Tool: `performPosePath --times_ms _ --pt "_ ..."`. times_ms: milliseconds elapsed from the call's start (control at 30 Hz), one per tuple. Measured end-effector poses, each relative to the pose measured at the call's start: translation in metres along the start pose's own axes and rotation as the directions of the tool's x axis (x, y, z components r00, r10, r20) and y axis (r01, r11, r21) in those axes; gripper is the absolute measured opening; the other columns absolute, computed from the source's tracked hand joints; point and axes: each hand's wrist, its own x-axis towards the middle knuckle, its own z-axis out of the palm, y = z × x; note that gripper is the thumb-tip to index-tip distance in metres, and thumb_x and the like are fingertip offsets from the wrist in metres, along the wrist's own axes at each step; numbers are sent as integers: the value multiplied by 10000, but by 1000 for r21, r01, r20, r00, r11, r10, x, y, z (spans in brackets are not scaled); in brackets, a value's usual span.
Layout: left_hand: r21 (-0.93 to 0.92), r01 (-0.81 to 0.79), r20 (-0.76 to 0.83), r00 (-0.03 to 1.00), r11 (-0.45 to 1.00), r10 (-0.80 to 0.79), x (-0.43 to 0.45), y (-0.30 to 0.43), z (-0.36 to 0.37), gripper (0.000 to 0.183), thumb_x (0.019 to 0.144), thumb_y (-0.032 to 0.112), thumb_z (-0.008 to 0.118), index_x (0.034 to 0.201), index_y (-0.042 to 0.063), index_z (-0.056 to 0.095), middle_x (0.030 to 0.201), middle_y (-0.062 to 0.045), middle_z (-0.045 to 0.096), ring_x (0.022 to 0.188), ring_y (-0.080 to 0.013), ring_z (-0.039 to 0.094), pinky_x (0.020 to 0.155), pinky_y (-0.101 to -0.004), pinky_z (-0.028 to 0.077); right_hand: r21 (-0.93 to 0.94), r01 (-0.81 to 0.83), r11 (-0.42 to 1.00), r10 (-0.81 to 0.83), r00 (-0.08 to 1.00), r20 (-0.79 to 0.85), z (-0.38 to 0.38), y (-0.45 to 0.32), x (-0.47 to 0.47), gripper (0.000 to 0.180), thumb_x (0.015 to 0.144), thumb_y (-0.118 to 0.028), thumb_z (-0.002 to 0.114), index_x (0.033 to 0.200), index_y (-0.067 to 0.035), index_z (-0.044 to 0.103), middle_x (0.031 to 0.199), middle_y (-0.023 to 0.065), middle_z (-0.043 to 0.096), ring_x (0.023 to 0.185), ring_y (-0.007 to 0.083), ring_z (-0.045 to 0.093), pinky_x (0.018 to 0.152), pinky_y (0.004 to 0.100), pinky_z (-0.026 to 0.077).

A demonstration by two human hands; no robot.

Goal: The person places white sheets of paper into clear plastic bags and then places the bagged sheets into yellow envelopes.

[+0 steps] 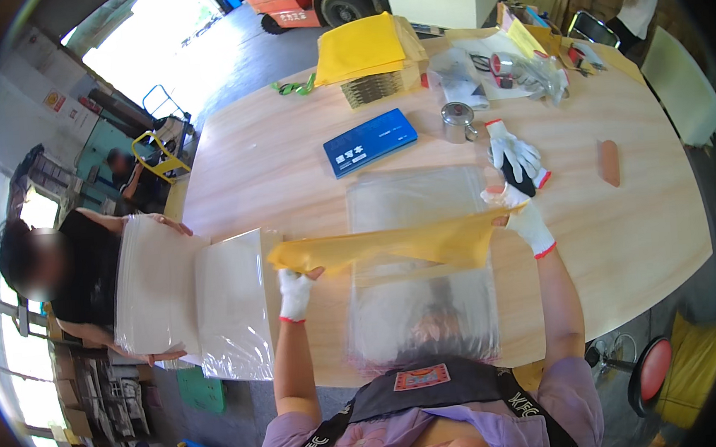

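Observation:
A thin yellow sheet (391, 246) stretches between my two hands, held above the table, its far edge sagging slightly. My left hand (296, 293), in a white glove with a red cuff and bare fingertips, grips its left end. At the upper right corner, my right hand (523, 221) pinches the sheet in a matching glove. Beneath the sheet lies a stack of clear plastic bags (427, 318), flat in front of my body. Beyond my right hand rests a loose pair of white work gloves (513, 153), partly black, with red cuffs.
A co-worker (87, 267) at the left holds a pile of clear-wrapped sheets (157, 287); another wrapped stack (233, 307) lies beside it. The wooden table (632, 223) carries a blue box (371, 141), a lidded metal mug (458, 122), a yellow sheet stack (361, 47) and tape rolls (501, 65).

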Motion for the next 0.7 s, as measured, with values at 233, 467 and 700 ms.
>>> performPosePath --times_ms 233,467,700 --pt "-327 58 -264 953 943 -151 15 6 26 494 748 -25 762 1190 24 549 1110 -57 606 1041 -163 573 898 -309 482 51 -32 998 43 969 -243 24 -10 7 333 807 -39 721 1123 6 624 1070 57 666 958 135 622 851 272 504" --pt "-128 63 -32 997 990 -68 9 -17 6 629 712 57 822 1267 33 527 1173 -58 606 1075 -174 574 917 -340 477 -50 17 999 -14 998 57 17 -19 8 567 755 28 762 1279 -23 551 1199 67 628 1089 151 600 915 313 508" --pt "-296 49 -26 998 954 -60 19 -26 22 485 780 -10 752 1225 13 561 1141 -66 632 984 -137 613 868 -273 487 -91 25 996 -36 992 -119 41 -22 14 388 801 67 678 1180 13 614 1118 95 668 1009 177 645 858 309 535"
